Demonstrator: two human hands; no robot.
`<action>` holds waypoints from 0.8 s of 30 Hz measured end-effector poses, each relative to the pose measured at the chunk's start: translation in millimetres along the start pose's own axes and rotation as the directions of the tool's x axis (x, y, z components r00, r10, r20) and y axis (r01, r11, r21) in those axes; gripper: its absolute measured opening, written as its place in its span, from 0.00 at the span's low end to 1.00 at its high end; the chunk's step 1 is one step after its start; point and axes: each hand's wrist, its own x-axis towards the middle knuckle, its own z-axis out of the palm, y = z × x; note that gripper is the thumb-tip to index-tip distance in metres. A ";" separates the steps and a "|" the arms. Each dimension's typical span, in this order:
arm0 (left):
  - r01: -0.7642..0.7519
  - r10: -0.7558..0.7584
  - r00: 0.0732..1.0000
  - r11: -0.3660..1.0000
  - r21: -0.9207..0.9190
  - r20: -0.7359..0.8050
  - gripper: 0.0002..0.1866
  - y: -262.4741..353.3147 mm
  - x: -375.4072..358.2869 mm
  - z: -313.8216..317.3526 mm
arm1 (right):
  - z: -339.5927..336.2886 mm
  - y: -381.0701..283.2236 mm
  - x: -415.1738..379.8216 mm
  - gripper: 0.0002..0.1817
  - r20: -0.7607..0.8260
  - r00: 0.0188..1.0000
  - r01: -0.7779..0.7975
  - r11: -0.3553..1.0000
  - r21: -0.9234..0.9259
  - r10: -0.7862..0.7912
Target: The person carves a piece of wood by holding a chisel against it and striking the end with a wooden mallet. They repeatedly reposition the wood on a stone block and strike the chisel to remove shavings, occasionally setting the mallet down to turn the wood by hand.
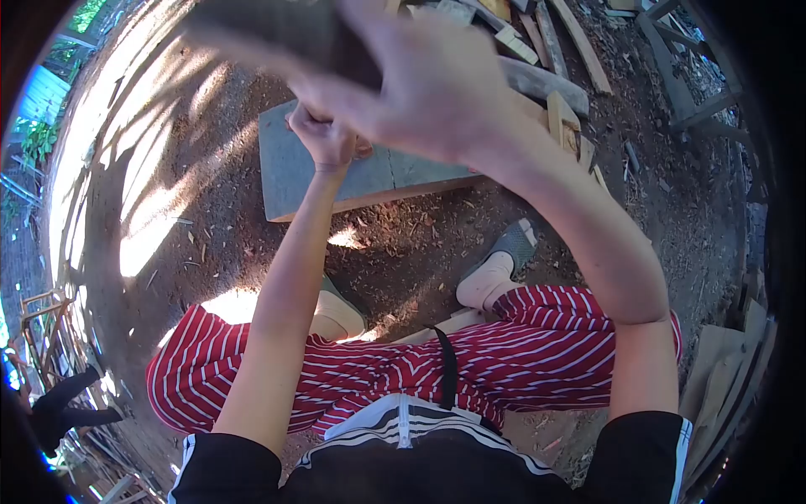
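My right hand (pixel 420 76) is raised close to the camera, wrapped round a dark, blocky object (pixel 294 34) that is smeared by motion, so its kind cannot be made out. Below it, my left hand (pixel 326 141) is closed in a fist over the top of a thick grey wooden block (pixel 290 172). Whatever the left fingers grip is hidden. A crack runs across the block's upper face near its middle. The raised right hand and forearm cover the block's far side.
Offcuts and boards (pixel 546 84) lie piled beyond the block to the right. My sandalled feet (pixel 487 273) rest on dirt strewn with chips, on the near side of the block. Planks (pixel 718 370) lean at the lower right. Another person's dark-clad legs (pixel 71 403) show at the far left.
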 end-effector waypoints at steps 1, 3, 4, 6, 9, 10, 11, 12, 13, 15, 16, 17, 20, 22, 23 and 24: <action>-0.018 0.012 0.998 0.993 -0.117 -0.056 0.16 -24.1 1.9 -7.1 | 3.9 2.4 -0.9 0.27 -0.016 1.000 0.007 1.000 -0.003 -0.007; -0.344 0.337 0.938 0.874 0.343 0.081 0.15 -37.4 17.4 -14.6 | 7.6 11.3 -1.2 0.32 0.150 0.988 -0.001 0.984 -0.177 0.028; -0.257 0.246 0.966 0.951 0.173 0.084 0.14 -4.2 11.9 -1.8 | -2.1 8.4 0.7 0.34 0.159 0.987 0.006 0.991 -0.136 0.015; -0.118 0.117 0.990 0.993 0.006 0.082 0.09 10.8 4.0 -0.5 | 0.0 6.0 -5.9 0.36 0.064 0.998 -0.024 1.000 0.014 0.023; -0.142 0.137 0.990 0.979 0.146 0.046 0.08 5.6 15.6 -16.0 | 12.3 16.7 -8.8 0.37 -0.075 0.997 0.009 0.997 0.071 -0.004; -0.011 0.012 1.000 0.999 0.050 -0.022 0.08 30.6 17.7 -8.4 | 20.0 23.3 -12.8 0.36 0.034 0.997 -0.078 0.995 0.057 0.077; -0.004 0.005 1.000 0.999 0.050 -0.016 0.08 36.8 25.4 -9.3 | 25.8 31.7 -17.0 0.35 0.150 0.976 -0.166 0.986 0.034 0.159; 0.008 -0.008 1.000 0.999 0.035 -0.012 0.09 39.7 33.7 -20.2 | 25.5 36.5 -18.7 0.38 0.265 0.932 -0.288 0.949 0.128 0.247; 0.019 -0.019 1.000 0.999 0.026 -0.014 0.09 40.1 39.0 -33.3 | 32.1 43.5 -22.6 0.38 0.283 0.928 -0.290 0.947 0.138 0.243; 0.069 -0.069 0.997 0.998 -0.005 -0.030 0.09 45.4 44.3 -39.4 | 46.0 57.0 -27.3 0.41 0.194 0.938 -0.329 0.914 0.239 0.287; 0.062 -0.064 0.997 0.996 -0.062 -0.034 0.10 54.8 39.9 -30.3 | 43.8 58.1 -27.0 0.43 0.252 0.919 -0.369 0.887 0.277 0.304; 0.057 -0.062 0.997 0.991 -0.121 -0.039 0.11 59.3 34.6 -21.7 | 44.3 59.0 -26.6 0.43 0.254 0.920 -0.366 0.888 0.279 0.300; 0.044 -0.045 0.999 0.988 -0.148 -0.004 0.10 56.9 18.2 -8.1 | 49.6 62.0 -29.6 0.43 0.221 0.924 -0.361 0.900 0.245 0.311; 0.055 -0.055 0.998 0.986 -0.160 0.006 0.10 57.2 8.8 -1.0 | 52.5 64.8 -30.4 0.39 0.073 0.973 -0.229 0.944 0.239 0.217; 0.054 -0.054 0.999 0.986 -0.159 0.006 0.10 55.5 6.5 0.7 | 52.7 65.9 -30.7 0.39 0.073 0.973 -0.228 0.944 0.239 0.217; 0.030 -0.029 1.000 0.989 -0.147 0.008 0.10 52.4 3.8 1.5 | 51.5 65.6 -30.7 0.40 0.127 0.963 -0.265 0.928 0.262 0.239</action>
